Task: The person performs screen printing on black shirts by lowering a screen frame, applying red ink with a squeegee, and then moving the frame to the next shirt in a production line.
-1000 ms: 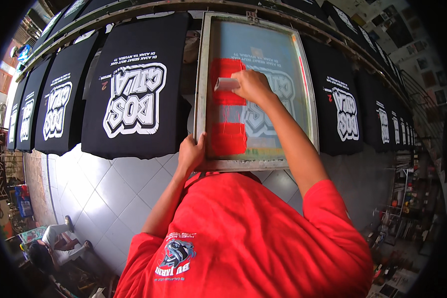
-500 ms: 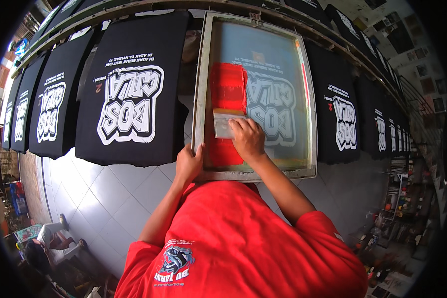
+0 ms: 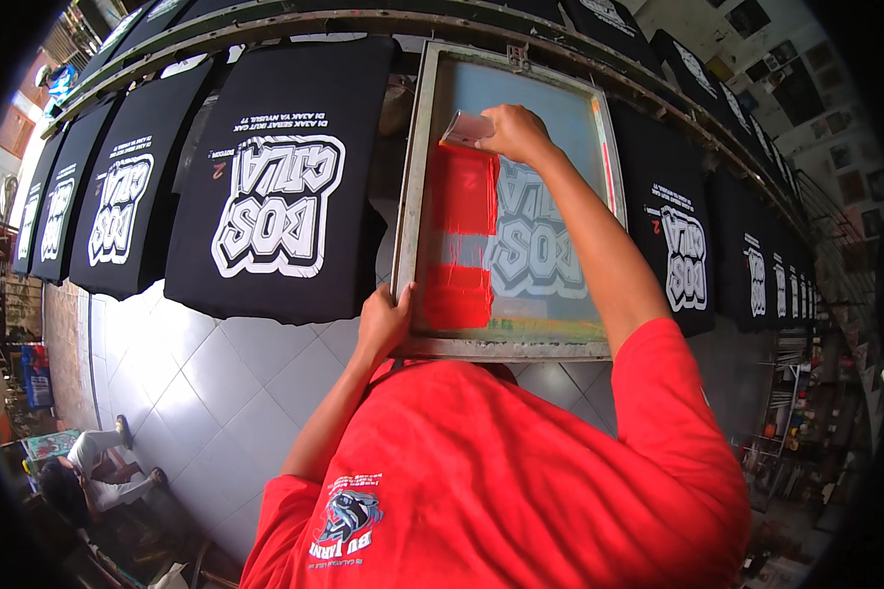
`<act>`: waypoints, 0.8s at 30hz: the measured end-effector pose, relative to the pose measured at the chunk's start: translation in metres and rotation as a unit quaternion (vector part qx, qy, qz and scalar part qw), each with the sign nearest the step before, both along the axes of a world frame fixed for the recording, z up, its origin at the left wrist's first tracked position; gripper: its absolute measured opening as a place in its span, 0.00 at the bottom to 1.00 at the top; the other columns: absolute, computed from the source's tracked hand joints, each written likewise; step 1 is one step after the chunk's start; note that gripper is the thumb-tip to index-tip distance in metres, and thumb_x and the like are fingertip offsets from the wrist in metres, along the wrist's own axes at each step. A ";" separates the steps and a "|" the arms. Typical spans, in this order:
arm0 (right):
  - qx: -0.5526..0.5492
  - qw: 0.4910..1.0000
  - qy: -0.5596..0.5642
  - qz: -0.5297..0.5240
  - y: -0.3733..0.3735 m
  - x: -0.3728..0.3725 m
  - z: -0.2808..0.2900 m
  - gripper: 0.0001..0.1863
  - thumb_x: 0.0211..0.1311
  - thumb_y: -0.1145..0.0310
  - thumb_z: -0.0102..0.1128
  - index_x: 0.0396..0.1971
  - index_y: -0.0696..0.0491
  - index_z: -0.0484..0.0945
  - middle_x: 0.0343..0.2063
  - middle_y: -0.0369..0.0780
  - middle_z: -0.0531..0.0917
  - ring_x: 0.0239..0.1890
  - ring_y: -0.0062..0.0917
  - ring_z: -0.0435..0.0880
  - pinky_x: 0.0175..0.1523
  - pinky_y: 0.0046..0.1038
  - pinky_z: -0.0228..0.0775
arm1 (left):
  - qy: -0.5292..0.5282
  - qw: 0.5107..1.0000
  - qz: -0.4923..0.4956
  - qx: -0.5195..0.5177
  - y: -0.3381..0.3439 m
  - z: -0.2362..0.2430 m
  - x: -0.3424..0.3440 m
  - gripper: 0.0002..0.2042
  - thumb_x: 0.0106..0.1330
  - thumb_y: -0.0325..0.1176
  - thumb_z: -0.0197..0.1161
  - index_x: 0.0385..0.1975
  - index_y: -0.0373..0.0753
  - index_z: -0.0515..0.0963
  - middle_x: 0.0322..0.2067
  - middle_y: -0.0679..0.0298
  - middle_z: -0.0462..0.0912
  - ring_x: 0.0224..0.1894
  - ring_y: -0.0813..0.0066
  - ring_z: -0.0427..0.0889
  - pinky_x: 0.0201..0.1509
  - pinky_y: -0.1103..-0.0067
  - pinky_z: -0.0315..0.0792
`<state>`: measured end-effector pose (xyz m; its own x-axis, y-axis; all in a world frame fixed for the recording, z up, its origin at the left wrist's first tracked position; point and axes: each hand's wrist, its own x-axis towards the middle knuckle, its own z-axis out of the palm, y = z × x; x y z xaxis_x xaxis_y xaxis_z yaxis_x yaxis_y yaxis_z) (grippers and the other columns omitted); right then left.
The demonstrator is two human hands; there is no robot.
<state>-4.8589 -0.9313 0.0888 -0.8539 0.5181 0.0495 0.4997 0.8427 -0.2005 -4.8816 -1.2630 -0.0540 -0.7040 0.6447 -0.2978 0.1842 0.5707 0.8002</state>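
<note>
A screen printing frame (image 3: 521, 349) with a pale wooden rim lies in front of me over a dark shirt, whose white lettering shows through the mesh. My left hand (image 3: 386, 319) grips the frame's near left side, thumb on top; its other fingers are partly hidden. Toward the far end of the mesh, my right hand (image 3: 517, 133) is closed round a squeegee (image 3: 466, 129), tilted, at the far edge of the red ink (image 3: 464, 191). This ink covers a strip along the left part of the mesh, with a thinner greyish band between two red areas.
Black printed shirts (image 3: 193, 265) hang in a row on both sides, and a rail (image 3: 304, 22) runs behind them. A hinge clamp (image 3: 518, 56) sits at the frame's far edge. A person (image 3: 108, 476) sits at lower left on the tiled floor (image 3: 255, 393).
My right hand has carried the squeegee from the near half of the mesh to its far end. Behind it the red ink is spread differently. My left hand keeps its grip on the frame.
</note>
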 end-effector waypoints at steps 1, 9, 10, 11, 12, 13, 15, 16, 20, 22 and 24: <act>0.001 1.000 0.001 -0.003 -0.001 0.005 0.006 0.25 0.44 0.58 0.71 0.45 0.49 0.82 0.36 0.46 0.86 0.42 0.41 0.84 0.50 0.37 0.76 | 0.006 1.000 0.000 0.008 0.002 -0.001 -0.001 0.26 0.64 0.51 0.59 0.24 0.27 0.74 0.22 0.39 0.77 0.30 0.39 0.79 0.34 0.58 0.71; -0.073 0.997 0.023 -0.028 -0.129 0.088 0.016 0.11 0.50 0.64 0.66 0.35 0.50 0.81 0.31 0.43 0.84 0.37 0.40 0.84 0.42 0.41 0.76 | 0.015 1.000 0.002 -0.003 -0.003 0.009 0.001 0.26 0.64 0.52 0.58 0.24 0.26 0.75 0.23 0.38 0.78 0.31 0.38 0.79 0.35 0.58 0.71; -0.068 0.996 0.058 -0.012 -0.150 0.106 0.004 0.09 0.51 0.67 0.64 0.33 0.51 0.80 0.30 0.42 0.83 0.36 0.40 0.83 0.41 0.41 0.76 | 0.017 1.000 -0.002 -0.002 -0.002 0.006 0.001 0.27 0.64 0.52 0.58 0.24 0.27 0.75 0.23 0.38 0.78 0.31 0.38 0.79 0.35 0.58 0.71; -0.040 0.997 0.071 -0.005 -0.174 0.121 -0.005 0.08 0.51 0.69 0.63 0.32 0.51 0.79 0.30 0.42 0.82 0.36 0.40 0.83 0.40 0.41 0.76 | 0.018 1.000 -0.006 -0.002 -0.002 0.003 0.001 0.27 0.64 0.52 0.58 0.24 0.27 0.75 0.23 0.38 0.78 0.31 0.38 0.79 0.36 0.58 0.71; -0.014 0.996 0.085 0.003 -0.196 0.133 -0.015 0.08 0.50 0.70 0.62 0.32 0.51 0.78 0.30 0.41 0.81 0.36 0.39 0.82 0.39 0.41 0.75 | 0.026 1.000 -0.008 -0.006 -0.002 0.002 0.001 0.27 0.64 0.53 0.58 0.25 0.26 0.76 0.23 0.37 0.78 0.32 0.38 0.79 0.36 0.58 0.72; 0.008 0.997 0.073 0.017 -0.214 0.145 -0.028 0.10 0.47 0.71 0.63 0.32 0.52 0.77 0.32 0.40 0.81 0.37 0.38 0.81 0.39 0.39 0.75 | 0.036 0.999 -0.009 0.004 -0.001 -0.001 0.001 0.27 0.65 0.53 0.58 0.25 0.26 0.76 0.22 0.40 0.78 0.30 0.42 0.80 0.34 0.60 0.71; 0.036 0.991 0.129 0.016 -0.248 0.162 -0.056 0.12 0.46 0.71 0.63 0.34 0.52 0.78 0.33 0.36 0.81 0.39 0.32 0.80 0.43 0.37 0.73 | 0.056 0.998 -0.007 0.024 -0.001 -0.011 0.001 0.27 0.66 0.52 0.58 0.27 0.27 0.77 0.20 0.44 0.78 0.25 0.51 0.81 0.31 0.64 0.71; 0.072 0.988 0.138 0.014 -0.261 0.168 -0.073 0.14 0.46 0.68 0.65 0.36 0.53 0.78 0.35 0.36 0.81 0.40 0.31 0.79 0.46 0.36 0.72 | 0.068 0.998 -0.010 0.013 -0.001 -0.018 -0.001 0.27 0.66 0.52 0.57 0.29 0.26 0.77 0.20 0.44 0.78 0.25 0.52 0.81 0.31 0.64 0.71; 0.005 0.992 0.130 0.003 -0.286 0.184 -0.078 0.25 0.47 0.61 0.69 0.46 0.55 0.79 0.47 0.38 0.79 0.49 0.35 0.77 0.55 0.36 0.69 | 0.031 0.999 -0.014 -0.001 0.001 0.000 0.000 0.27 0.66 0.52 0.57 0.28 0.25 0.77 0.25 0.37 0.79 0.35 0.40 0.81 0.38 0.59 0.73; -0.044 0.988 0.150 0.015 -0.282 0.192 -0.076 0.28 0.49 0.57 0.70 0.49 0.56 0.77 0.51 0.42 0.77 0.52 0.38 0.76 0.57 0.38 0.67 | 0.016 1.000 -0.012 0.001 0.001 0.001 0.000 0.27 0.66 0.52 0.57 0.29 0.25 0.77 0.24 0.38 0.79 0.33 0.42 0.82 0.37 0.61 0.73; -0.079 0.977 0.197 -0.009 -0.270 0.205 -0.067 0.32 0.51 0.53 0.70 0.52 0.57 0.76 0.53 0.47 0.75 0.56 0.42 0.73 0.61 0.41 0.64 | 0.019 1.000 -0.005 0.022 0.001 0.003 0.002 0.27 0.66 0.52 0.57 0.30 0.25 0.77 0.23 0.42 0.79 0.30 0.48 0.83 0.35 0.64 0.73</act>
<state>-4.6543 -1.2013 0.0221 -0.7746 0.5613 0.2914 0.3722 0.7771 -0.5075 -4.8797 -1.2623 -0.0506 -0.7076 0.6637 -0.2426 0.2196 0.5329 0.8172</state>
